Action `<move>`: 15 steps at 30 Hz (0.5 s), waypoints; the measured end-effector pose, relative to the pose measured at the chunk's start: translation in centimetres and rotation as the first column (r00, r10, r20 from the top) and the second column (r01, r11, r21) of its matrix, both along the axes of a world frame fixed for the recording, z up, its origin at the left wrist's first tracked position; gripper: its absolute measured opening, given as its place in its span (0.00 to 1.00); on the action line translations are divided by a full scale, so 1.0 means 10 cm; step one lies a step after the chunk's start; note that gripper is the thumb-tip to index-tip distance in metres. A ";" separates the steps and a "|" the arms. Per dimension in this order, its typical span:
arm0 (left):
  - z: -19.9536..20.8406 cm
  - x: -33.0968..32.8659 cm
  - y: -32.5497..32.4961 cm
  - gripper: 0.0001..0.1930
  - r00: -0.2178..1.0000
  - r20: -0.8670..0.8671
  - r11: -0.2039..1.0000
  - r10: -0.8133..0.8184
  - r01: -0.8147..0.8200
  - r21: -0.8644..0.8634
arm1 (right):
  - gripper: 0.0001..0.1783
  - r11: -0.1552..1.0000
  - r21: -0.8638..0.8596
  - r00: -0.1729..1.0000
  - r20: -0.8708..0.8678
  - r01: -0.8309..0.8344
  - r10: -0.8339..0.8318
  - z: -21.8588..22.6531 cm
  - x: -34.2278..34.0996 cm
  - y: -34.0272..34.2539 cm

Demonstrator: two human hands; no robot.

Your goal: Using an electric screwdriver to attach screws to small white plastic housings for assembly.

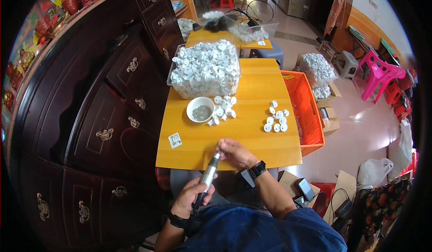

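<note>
My left hand (189, 197) is wrapped round a silver and black electric screwdriver (208, 176), its tip pointing up and away from me. At that tip the fingers of my right hand (236, 152) are pinched together; what they hold, if anything, is too small to make out. Beyond my hands stands a white bowl (189, 115) with small metal screws (201, 113) in it. Several white round plastic parts (223, 107) lie in a loose pile beside the bowl. Another group of such parts (277, 121) lies on the right of the yellow table (245, 83).
A clear bin (207, 89) heaped with white parts stands at the table's far left. An orange crate (316, 130) adjoins the right edge. On the left, a label card (174, 140) lies flat near the dark cabinet (90, 157). Another filled tub (318, 69) stands on the right.
</note>
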State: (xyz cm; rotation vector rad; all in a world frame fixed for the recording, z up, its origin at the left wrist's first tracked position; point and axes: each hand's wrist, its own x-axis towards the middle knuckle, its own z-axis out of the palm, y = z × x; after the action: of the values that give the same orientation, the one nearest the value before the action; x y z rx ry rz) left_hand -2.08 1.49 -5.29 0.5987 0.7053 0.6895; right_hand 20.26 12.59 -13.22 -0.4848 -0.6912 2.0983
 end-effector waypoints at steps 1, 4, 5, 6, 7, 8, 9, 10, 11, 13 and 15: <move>-0.03 -0.02 0.01 0.24 0.989 0.144 0.998 0.012 -0.003 -0.062 | 0.09 1.000 0.011 1.000 0.003 0.007 -0.007 0.02 -0.02 0.00; -0.08 -0.04 0.01 0.28 0.995 0.101 0.999 -0.008 0.011 -0.034 | 0.10 0.997 0.074 0.998 0.066 -0.002 -0.003 0.05 0.02 0.06; -0.04 -0.02 0.02 0.27 1.000 0.005 1.000 -0.008 0.008 0.003 | 0.10 0.991 0.133 0.993 0.122 -0.016 0.000 0.05 0.04 0.09; 0.02 0.03 0.03 0.24 0.992 -0.125 1.000 0.001 0.002 0.030 | 0.11 0.990 0.139 0.983 0.186 -0.026 0.000 0.03 0.06 0.12; 0.00 0.07 0.02 0.24 0.992 -0.124 1.000 -0.001 0.004 0.027 | 0.11 0.990 0.137 0.982 0.186 -0.024 -0.002 0.03 0.06 0.12; -0.02 0.11 0.02 0.22 0.953 -0.301 0.986 0.026 0.025 0.164 | 0.11 0.992 0.124 0.968 0.252 -0.024 -0.008 0.03 0.06 0.14; -0.05 0.13 0.03 0.21 0.883 -0.463 0.953 0.078 0.069 0.293 | 0.11 0.993 0.112 0.948 0.317 -0.021 -0.015 0.04 0.06 0.16; -0.09 0.14 0.00 0.23 0.833 -0.539 0.941 0.123 0.076 0.331 | 0.11 0.993 0.117 0.948 0.318 -0.020 -0.019 0.06 0.04 0.16; -0.07 0.17 0.00 0.23 0.834 -0.537 0.938 0.123 0.079 0.337 | 0.11 0.996 0.085 0.942 0.336 -0.004 -0.025 0.07 0.01 0.13; -0.02 0.21 -0.01 0.26 0.675 -0.717 0.914 0.174 0.159 0.372 | 0.11 0.998 0.062 0.934 0.355 0.017 -0.038 0.10 -0.01 0.12; -0.09 0.21 0.00 0.29 0.645 -0.713 0.850 0.276 0.184 0.494 | 0.11 0.999 0.017 0.932 0.361 0.033 -0.037 0.14 -0.03 0.10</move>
State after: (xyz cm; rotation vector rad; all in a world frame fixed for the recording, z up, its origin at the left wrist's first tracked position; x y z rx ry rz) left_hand 0.06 1.44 -6.19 1.4561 1.3540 0.6680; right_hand 19.97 13.62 -11.84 -0.8861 -0.8947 1.9891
